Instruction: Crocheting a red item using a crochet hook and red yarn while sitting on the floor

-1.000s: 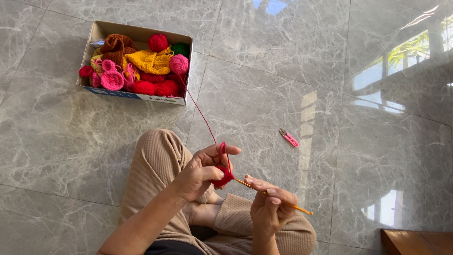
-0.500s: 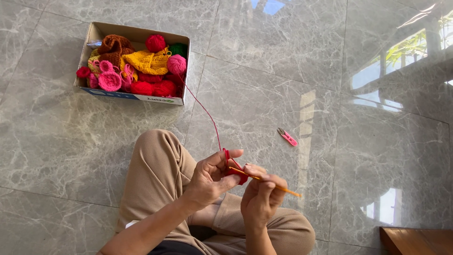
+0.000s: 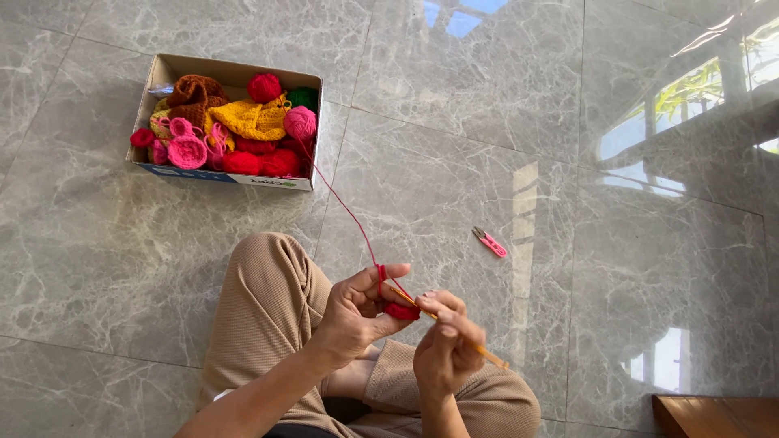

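Yarn (image 3: 345, 207) runs taut from my left hand (image 3: 357, 312) up across the grey marble floor (image 3: 503, 122) to a pink ball (image 3: 299, 122) at the right end of the cardboard box (image 3: 154, 77). The strand is wound over my left forefinger, and the thumb and other fingers of that hand are pressed together on a small red crochet piece (image 3: 402, 310), which sits between my two hands, above my bent knee. My right hand (image 3: 445, 357) is closed in a pinch on the wooden crochet hook (image 3: 454, 332); its tip points into the red piece and its tail sticks out down to the right past my knuckles.

Compared with a second ago, the red piece has dropped lower and moved right, from near the top of my left palm to just beside my right fingertips. My right hand has come up closer to the left, so the two now nearly touch, where earlier they were a little apart. The hook lies at much the same slant as before.

The box has not moved: it holds brown, yellow, green, red and pink yarn and crocheted bits, packed close together. A pair of small pink snips (image 3: 490, 242) lies on the floor to the right of the strand, well apart from my hands, in the same spot as before. I sit cross-legged in tan trousers (image 3: 260, 316).
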